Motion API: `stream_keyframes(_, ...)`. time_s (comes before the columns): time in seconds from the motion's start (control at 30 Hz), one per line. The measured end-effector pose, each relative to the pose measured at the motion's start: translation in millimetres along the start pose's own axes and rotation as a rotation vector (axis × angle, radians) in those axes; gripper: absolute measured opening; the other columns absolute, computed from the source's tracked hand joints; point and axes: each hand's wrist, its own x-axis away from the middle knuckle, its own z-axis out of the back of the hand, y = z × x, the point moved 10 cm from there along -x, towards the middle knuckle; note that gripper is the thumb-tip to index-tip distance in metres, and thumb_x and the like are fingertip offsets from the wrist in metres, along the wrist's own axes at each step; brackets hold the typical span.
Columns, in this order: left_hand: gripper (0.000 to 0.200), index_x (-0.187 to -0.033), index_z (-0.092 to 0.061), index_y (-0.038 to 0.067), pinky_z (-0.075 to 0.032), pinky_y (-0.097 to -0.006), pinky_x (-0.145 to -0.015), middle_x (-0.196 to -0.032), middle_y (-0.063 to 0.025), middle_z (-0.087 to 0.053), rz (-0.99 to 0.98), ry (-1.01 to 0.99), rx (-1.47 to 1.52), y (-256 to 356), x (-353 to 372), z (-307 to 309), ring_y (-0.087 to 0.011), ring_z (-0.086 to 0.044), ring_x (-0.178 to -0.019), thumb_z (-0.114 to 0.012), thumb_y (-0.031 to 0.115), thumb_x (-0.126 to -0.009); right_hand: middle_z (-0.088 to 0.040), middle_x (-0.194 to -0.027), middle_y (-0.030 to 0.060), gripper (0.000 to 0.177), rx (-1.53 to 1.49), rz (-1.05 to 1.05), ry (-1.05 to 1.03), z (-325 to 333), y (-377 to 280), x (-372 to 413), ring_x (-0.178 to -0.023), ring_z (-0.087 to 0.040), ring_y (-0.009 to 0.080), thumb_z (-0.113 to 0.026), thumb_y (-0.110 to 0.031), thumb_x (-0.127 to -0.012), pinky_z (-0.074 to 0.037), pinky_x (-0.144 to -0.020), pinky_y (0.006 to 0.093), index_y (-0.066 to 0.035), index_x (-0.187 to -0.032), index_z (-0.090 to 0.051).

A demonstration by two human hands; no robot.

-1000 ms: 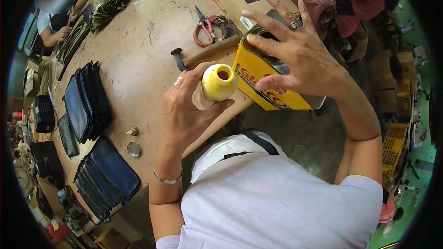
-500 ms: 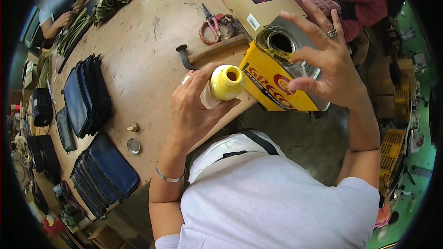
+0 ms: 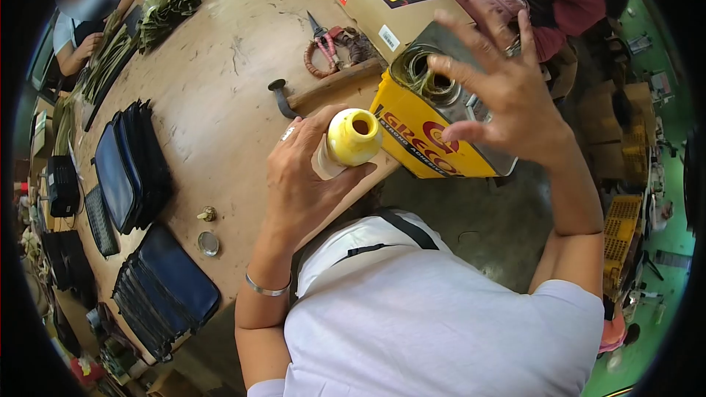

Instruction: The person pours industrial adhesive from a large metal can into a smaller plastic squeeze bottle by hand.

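My left hand (image 3: 290,180) is wrapped round an uncapped bottle (image 3: 354,143), its shoulder and neck coated yellow and its mouth facing up towards me. Beside it, at the table edge, stands a yellow rectangular adhesive can (image 3: 412,132) with a round opening in its metal top. Strands of a glossy, yellowish substance lie about that opening. Above the can's top, my right hand (image 3: 511,92) has its fingers spread and holds nothing. Its fingers are slightly blurred and hide part of the can top.
Behind the can are a cardboard box (image 3: 397,0), scissors (image 3: 325,44) and a hammer (image 3: 283,99). Stacks of dark blue panels (image 3: 176,265), a small lid-like disc (image 3: 209,243) and a stopper-like piece (image 3: 207,214) lie left. Two other people sit around the table (image 3: 228,88).
My right index finger has lifted and stretched out over the can's opening, and the fingers are spread. The view has shifted slightly. My left hand keeps its hold on the bottle.
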Motion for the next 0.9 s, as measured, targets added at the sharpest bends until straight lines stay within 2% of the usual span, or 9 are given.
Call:
stream_keyframes(0.07, 0.053, -0.106, -0.056, 0.005, -0.043, -0.0364, -0.084, -0.096, -0.0107, -0.062, -0.005, 0.007, 0.013, -2, 0, 0, -0.0266, -0.059, -0.089, -0.079, 0.013, -0.058, -0.036, -0.136, 0.0093, 0.068, -0.036, -0.011, -0.066, -10, -6, 6, -0.132, -0.018, 0.0326, -0.042, -0.069, -0.073, -0.002, -0.103, 0.0564, -0.008, -0.097, -0.062)
stream_keyframes(0.1, 0.053, -0.106, -0.056, 0.005, -0.044, -0.0361, -0.083, -0.095, -0.0108, -0.062, -0.009, 0.008, 0.009, -2, -1, -1, -0.0265, -0.059, -0.088, -0.079, 0.013, -0.058, -0.037, -0.136, 0.0095, 0.066, -0.076, 0.005, -0.031, -1, -6, 5, -0.132, -0.019, 0.033, -0.043, -0.068, -0.074, -0.002, -0.104, 0.0555, -0.007, -0.091, -0.063)
stream_keyframes(0.2, 0.054, -0.106, -0.056, 0.005, -0.045, -0.0351, -0.079, -0.094, -0.011, -0.062, -0.002, 0.016, 0.009, -1, -3, -1, -0.0262, -0.059, -0.086, -0.079, 0.013, -0.058, -0.038, -0.135, 0.0101, 0.064, -0.041, -0.03, 0.039, 9, -5, 1, -0.132, -0.019, 0.0331, -0.044, -0.067, -0.075, -0.001, -0.104, 0.054, -0.007, -0.087, -0.063)
stream_keyframes(0.33, 0.055, -0.107, -0.055, 0.005, -0.047, -0.0344, -0.075, -0.092, -0.0114, -0.062, -0.034, 0.027, -0.029, 2, -6, 0, -0.0258, -0.059, -0.083, -0.08, 0.013, -0.058, -0.039, -0.134, 0.0101, 0.062, -0.093, 0.035, 0.035, 12, -13, -8, -0.132, -0.02, 0.0331, -0.046, -0.066, -0.075, 0.0, -0.105, 0.0532, -0.008, -0.086, -0.064)
stream_keyframes(0.4, 0.055, -0.107, -0.055, 0.005, -0.046, -0.0345, -0.076, -0.092, -0.0109, -0.062, -0.019, 0.021, -0.031, 1, -6, -1, -0.0261, -0.059, -0.083, -0.079, 0.013, -0.058, -0.039, -0.134, 0.0099, 0.06, -0.167, 0.017, 0.099, 13, -14, -19, -0.132, -0.021, 0.033, -0.047, -0.065, -0.074, 0.001, -0.104, 0.0539, -0.007, -0.084, -0.063)
stream_keyframes(0.6, 0.055, -0.106, -0.055, 0.006, -0.044, -0.0366, -0.081, -0.094, -0.0096, -0.062, -0.02, 0.02, -0.044, -3, -6, 1, -0.0268, -0.059, -0.086, -0.079, 0.012, -0.058, -0.035, -0.136, 0.009, 0.058, -0.111, 0.145, -0.082, 4, -23, -16, -0.131, -0.022, 0.033, -0.051, -0.063, -0.072, 0.0, -0.103, 0.0571, -0.007, -0.086, -0.059)
stream_keyframes(0.7, 0.055, -0.107, -0.055, 0.006, -0.043, -0.0374, -0.083, -0.095, -0.0097, -0.062, 0.031, 0.01, -0.018, -6, -7, 0, -0.027, -0.06, -0.087, -0.079, 0.012, -0.058, -0.034, -0.137, 0.0078, 0.055, -0.124, 0.082, -0.011, 7, -20, -31, -0.132, -0.019, 0.0318, -0.055, -0.061, -0.069, 0.0, -0.103, 0.0581, -0.009, -0.086, -0.06)
stream_keyframes(0.8, 0.055, -0.107, -0.055, 0.006, -0.043, -0.0371, -0.083, -0.095, -0.01, -0.062, 0.022, 0.013, -0.01, -9, -8, -2, -0.0276, -0.059, -0.087, -0.079, 0.012, -0.057, -0.033, -0.138, 0.0066, 0.051, -0.057, 0.162, 0.067, -2, -40, -44, -0.132, -0.019, 0.0308, -0.057, -0.06, -0.065, -0.001, -0.103, 0.059, -0.011, -0.08, -0.061)
stream_keyframes(0.9, 0.056, -0.107, -0.054, 0.006, -0.043, -0.0366, -0.083, -0.094, -0.0101, -0.062, 0.013, 0.0, 0.005, -11, -7, -4, -0.0282, -0.059, -0.086, -0.079, 0.012, -0.058, -0.033, -0.137, 0.0063, 0.052, -0.034, 0.234, 0.001, -12, -43, -48, -0.132, -0.019, 0.0303, -0.057, -0.061, -0.064, -0.001, -0.104, 0.0594, -0.011, -0.08, -0.06)
